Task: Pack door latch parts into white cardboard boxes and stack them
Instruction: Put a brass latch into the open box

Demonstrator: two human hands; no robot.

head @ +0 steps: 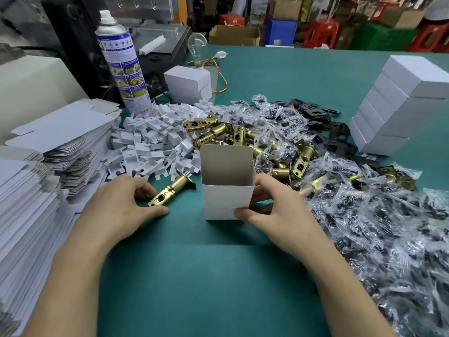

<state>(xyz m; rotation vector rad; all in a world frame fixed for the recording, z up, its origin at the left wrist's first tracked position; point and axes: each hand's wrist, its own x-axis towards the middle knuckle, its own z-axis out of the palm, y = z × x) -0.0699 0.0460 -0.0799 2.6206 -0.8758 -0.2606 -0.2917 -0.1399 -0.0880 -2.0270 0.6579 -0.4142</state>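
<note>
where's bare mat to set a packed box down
Bare mat near you, between flat cartons and bagged parts; also far mat between small box stack and tall box stack. Crowded behind the open box: white inserts, brass latches.

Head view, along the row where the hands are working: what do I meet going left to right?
Stack of flat box blanks → left hand → brass latch, which that hand pinches → open white box → right hand, which grips the box → pile of clear bagged parts.
</note>
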